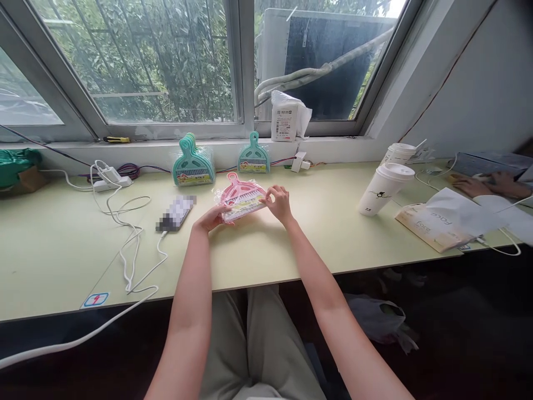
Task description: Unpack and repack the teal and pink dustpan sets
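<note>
A pink dustpan and brush set [241,197] in clear plastic wrapping is held just above the table, tilted toward me. Its left lower corner rests in my left hand [212,218], closed around it with the thumb on top. At the right edge of the wrapping, my right hand [278,203] pinches with thumb and index finger; whether it grips the plastic or the label there is too small to tell. Behind stand a stack of green dustpan sets [194,166] and a single green dustpan set [254,158], both wrapped and leaning near the sill.
Left of my hands lie a phone [177,214], a white cable [131,250] and a power strip [111,180]. To the right stand paper cups [381,191] and a tissue pack [437,222]. Another person's hands [491,183] rest at the far right. A box cutter [116,139] lies on the sill.
</note>
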A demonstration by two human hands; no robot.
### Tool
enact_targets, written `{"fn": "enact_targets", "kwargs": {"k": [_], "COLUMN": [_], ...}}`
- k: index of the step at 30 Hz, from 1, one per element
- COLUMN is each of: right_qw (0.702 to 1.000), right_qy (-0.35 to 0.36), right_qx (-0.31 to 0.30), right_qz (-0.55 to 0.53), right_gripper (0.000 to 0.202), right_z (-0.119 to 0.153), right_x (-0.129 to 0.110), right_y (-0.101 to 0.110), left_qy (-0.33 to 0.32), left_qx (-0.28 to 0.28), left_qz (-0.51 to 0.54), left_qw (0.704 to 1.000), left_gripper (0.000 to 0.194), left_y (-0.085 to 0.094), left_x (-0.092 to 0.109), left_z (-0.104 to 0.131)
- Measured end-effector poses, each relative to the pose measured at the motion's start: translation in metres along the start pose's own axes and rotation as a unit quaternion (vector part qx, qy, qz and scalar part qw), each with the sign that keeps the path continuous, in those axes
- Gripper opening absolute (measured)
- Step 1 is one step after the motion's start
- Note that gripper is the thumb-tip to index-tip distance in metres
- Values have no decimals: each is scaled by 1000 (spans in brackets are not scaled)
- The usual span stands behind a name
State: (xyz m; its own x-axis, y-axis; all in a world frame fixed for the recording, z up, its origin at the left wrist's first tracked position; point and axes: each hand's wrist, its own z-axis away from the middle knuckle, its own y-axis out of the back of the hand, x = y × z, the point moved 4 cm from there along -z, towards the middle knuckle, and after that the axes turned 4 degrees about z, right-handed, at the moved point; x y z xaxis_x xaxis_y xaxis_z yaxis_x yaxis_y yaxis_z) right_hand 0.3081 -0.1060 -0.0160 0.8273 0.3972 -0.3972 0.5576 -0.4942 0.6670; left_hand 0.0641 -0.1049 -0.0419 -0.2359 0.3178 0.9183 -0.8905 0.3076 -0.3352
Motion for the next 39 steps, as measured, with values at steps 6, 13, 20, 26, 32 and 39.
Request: {"fn": "enact_targets", "kwargs": {"k": [6, 13, 20, 26, 32, 39], "right_qw": [940, 865, 930, 962, 981, 988], "right_qy": [-168, -231, -180, -175, -153, -69], "right_qx": [-61, -32, 18, 60, 110, 134], "right_qz": [-291, -444, -320, -203, -45, -17], "right_gripper": [42, 41, 31, 16, 13, 64], "right_z": [5, 4, -19, -78, -152, -195], "right_x": [25, 34, 55, 92, 127, 131], "right_y": [-29, -39, -42, -83, -135, -159], "left_qy": [-8, -124, -248, -243, -318, -338], "left_qx": [-45, 5, 207, 309, 344, 389], "left_qz": [-19, -45, -294, -435, -445, -397], "left_qw": [999, 991, 900, 810, 763, 759], "left_gripper": [55, 57, 36, 30, 23, 47], "left_y": [-11, -11, 2, 22, 37, 59], "left_x": [2, 6, 8, 36, 61, 73], "left_z": [4, -6, -67, -147, -235, -294]}}
